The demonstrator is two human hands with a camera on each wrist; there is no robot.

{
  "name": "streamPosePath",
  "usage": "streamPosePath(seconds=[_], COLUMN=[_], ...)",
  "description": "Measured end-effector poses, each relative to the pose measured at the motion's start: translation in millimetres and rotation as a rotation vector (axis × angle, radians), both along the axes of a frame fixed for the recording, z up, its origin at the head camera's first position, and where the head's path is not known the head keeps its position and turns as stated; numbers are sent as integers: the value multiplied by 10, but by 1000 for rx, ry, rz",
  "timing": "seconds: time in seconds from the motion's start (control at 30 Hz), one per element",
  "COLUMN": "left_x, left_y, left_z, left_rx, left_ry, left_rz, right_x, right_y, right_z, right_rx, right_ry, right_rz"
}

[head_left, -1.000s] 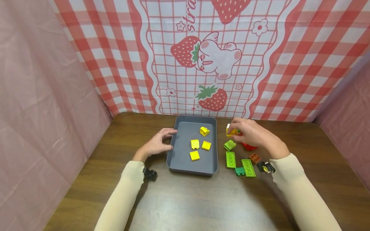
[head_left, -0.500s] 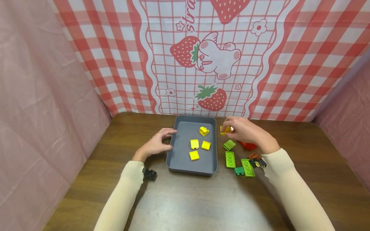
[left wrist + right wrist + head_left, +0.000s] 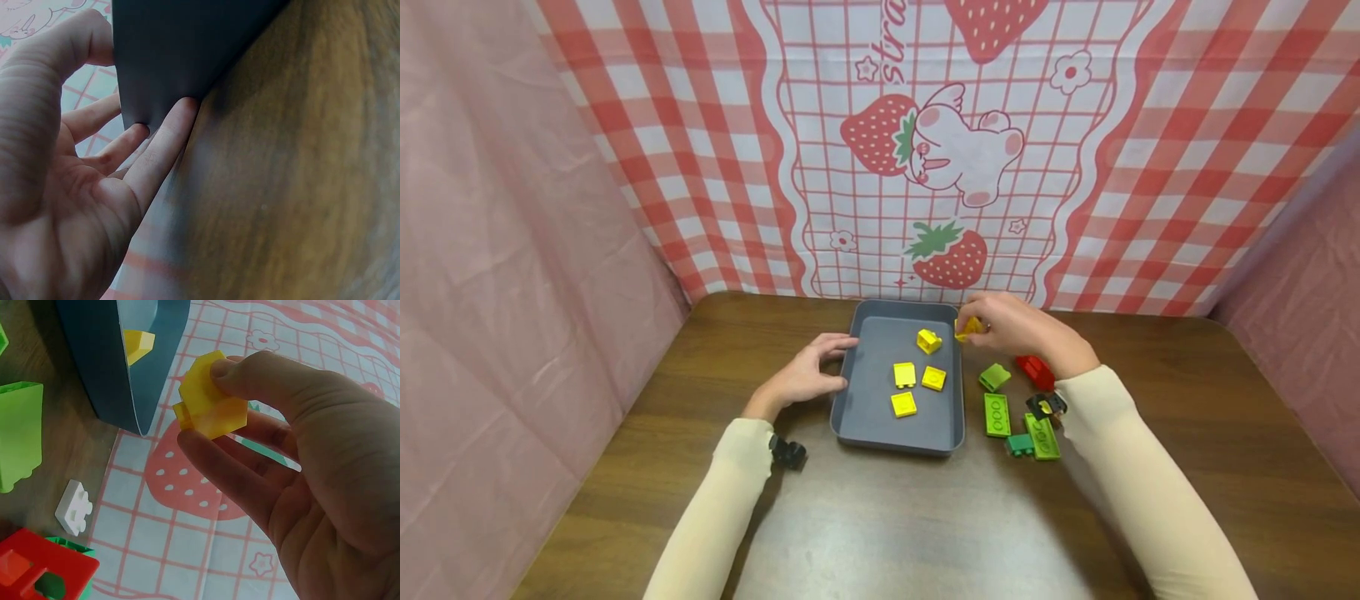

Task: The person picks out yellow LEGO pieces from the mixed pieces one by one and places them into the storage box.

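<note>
A grey tray [image 3: 868,433] lies on the table with several yellow bricks in it, among them a sloped yellow brick [image 3: 928,341] and a flat yellow brick [image 3: 904,405]. At the tray's left side is my left hand [image 3: 802,372]; its fingertips touch the outer wall [image 3: 169,50], fingers spread and nearly straight. My right hand [image 3: 1015,323] pinches a yellow building brick [image 3: 214,397] with an angled face between thumb and fingers. That brick is held up by the tray's right rim, near its far corner.
Right of the tray lie light green bricks [image 3: 997,415], a darker green brick [image 3: 1020,445] and a red piece [image 3: 1036,372]. The right wrist view also shows a small white brick [image 3: 74,507]. A checked cloth [image 3: 700,167] hangs behind the table.
My right hand has carried the yellow brick leftward from the loose bricks to the tray's right rim. The left hand and the tray have stayed in place.
</note>
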State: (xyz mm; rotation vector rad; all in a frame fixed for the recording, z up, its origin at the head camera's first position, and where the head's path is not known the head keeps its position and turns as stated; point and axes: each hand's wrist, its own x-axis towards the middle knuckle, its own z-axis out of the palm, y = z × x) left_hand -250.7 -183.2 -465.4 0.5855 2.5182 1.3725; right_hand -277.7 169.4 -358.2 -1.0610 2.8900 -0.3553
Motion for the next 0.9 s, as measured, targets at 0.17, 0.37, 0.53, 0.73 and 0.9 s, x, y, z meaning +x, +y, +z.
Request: streamPosePath(seconds=[0.17,0.37,0.53,0.73,0.9], left_x=[-6,-2,-2,-10,14], left_y=[11,9,-1,3,11], left_z=[0,3,-1,-9,20], left_rx=[5,9,11,19,36], left_ry=[9,7,4,2,9], left_rz=[-8,-6,-4,-9,-20], right_x=[-68,-155,-200,-230,-246], right_y=[-47,-113,-191,-292,-388], right_z=[-2,-35,-63,-64,-75], right_rx=[-1,12,10,-9,-11], right_ry=[-6,-6,-16,-33,-51], right_rz=[2,21,29,20,17])
